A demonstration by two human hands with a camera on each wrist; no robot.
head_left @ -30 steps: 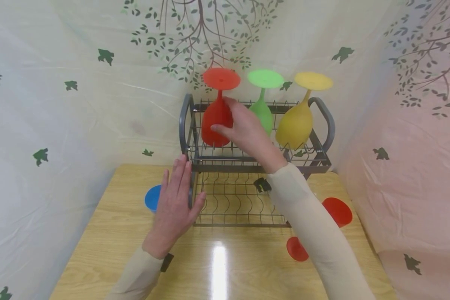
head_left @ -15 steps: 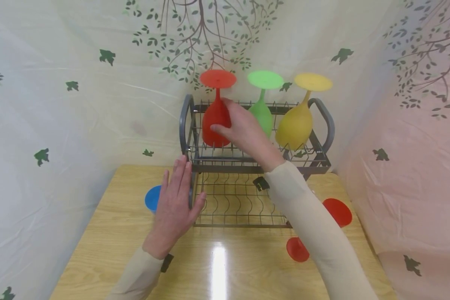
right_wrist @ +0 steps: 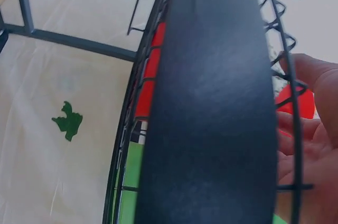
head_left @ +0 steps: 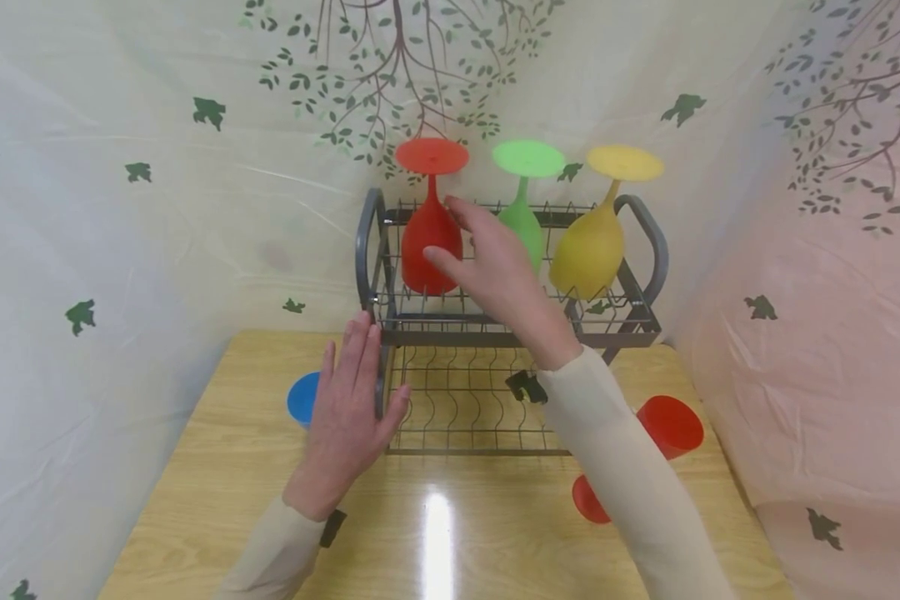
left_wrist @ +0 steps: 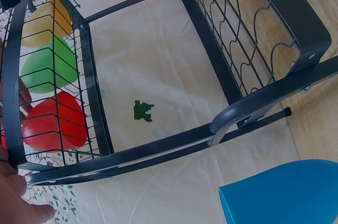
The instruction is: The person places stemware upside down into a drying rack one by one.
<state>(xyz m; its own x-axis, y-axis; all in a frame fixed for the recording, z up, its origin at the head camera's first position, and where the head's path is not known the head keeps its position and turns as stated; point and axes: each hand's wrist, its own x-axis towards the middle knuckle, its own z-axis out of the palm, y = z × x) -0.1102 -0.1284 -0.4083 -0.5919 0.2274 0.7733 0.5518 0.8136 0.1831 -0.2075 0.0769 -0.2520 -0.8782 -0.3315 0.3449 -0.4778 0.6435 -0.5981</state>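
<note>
Red glass (head_left: 417, 237) standing inverted on rack (head_left: 450, 339); right hand (head_left: 497, 271) hanging beside it, fingers apart; left hand (head_left: 347, 408) resting straight-fingered against rack.

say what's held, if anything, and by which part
Nothing looks held: the right hand is spread near the red goblet, the left hand lies flat against the rack.

A small sheeted-off booth, set out like a kitchen corner; the kind of building around it cannot be told. Pale, creased sheets (head_left: 187, 242), printed with leafy branches (head_left: 399, 42) and small dark green shapes (head_left: 81, 315), hang along the left, back and right edges of a wood-grain table (head_left: 217, 458). Kitchenware gives the household note: a two-tier metal dish rack (head_left: 450, 338) near the table's back edge, holding upturned coloured goblets (head_left: 422, 242).
</note>
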